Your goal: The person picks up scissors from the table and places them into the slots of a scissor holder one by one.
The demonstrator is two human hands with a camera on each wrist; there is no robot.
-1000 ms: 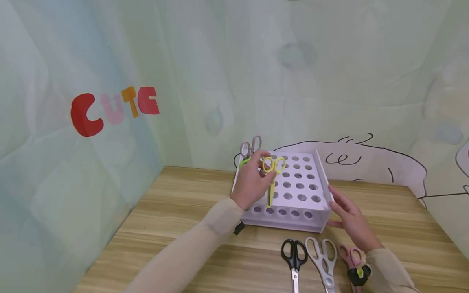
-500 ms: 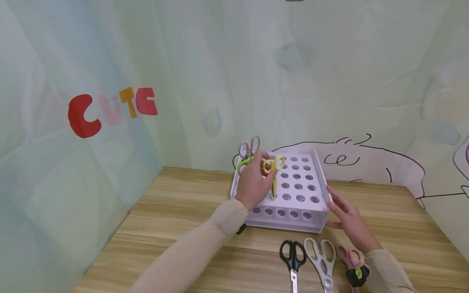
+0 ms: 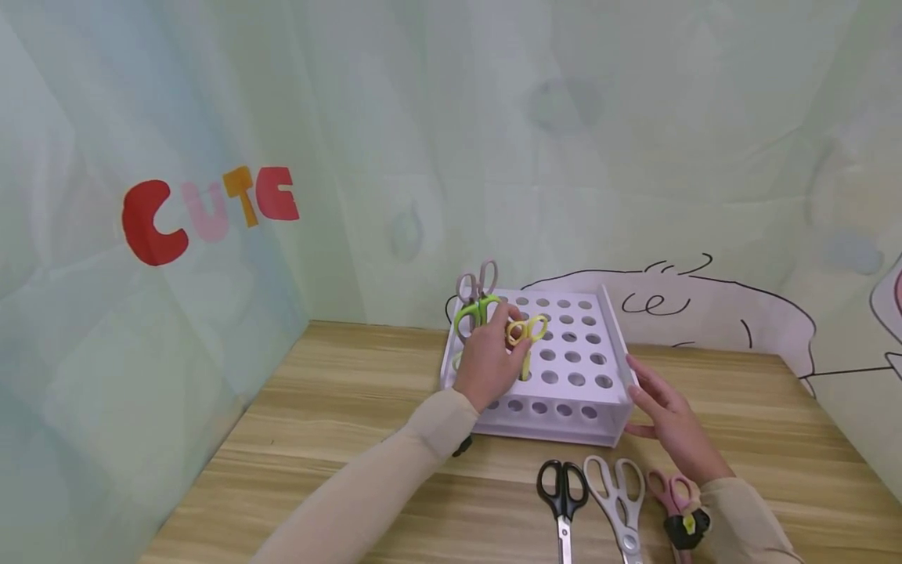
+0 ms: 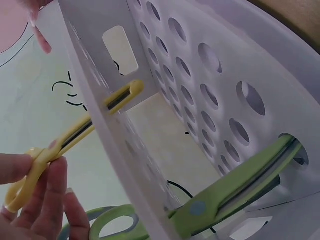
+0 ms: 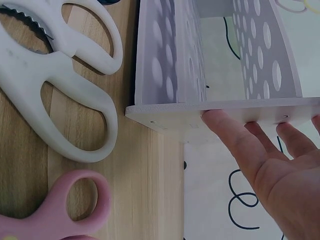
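My left hand [image 3: 491, 356] pinches the handle of yellow scissors [image 4: 77, 132]. Their blades point down through a hole in the top panel of a white rack [image 3: 564, 397]; in the left wrist view the tip shows between that panel and the lower one. Green scissors [image 4: 197, 210] stand beside my left fingers, blades through holes in both panels. Behind them rise mauve-handled scissors [image 3: 478, 299], blades hidden. My right hand [image 3: 672, 423] has its fingers fairly straight against the rack's right side wall, seen also in the right wrist view.
Black scissors [image 3: 563, 505], white scissors [image 5: 60, 85] with a serrated inner edge and pink scissors [image 5: 102, 200] lie in a row on the wooden table [image 3: 296, 407], in front of the rack. The pink pair is close under my right wrist. A printed curtain [image 3: 423, 157] hangs behind.
The yellow scissors have swung from slanting over the rack's front to upright and moved down, their blades now into a hole. My right hand has stayed at the side wall.
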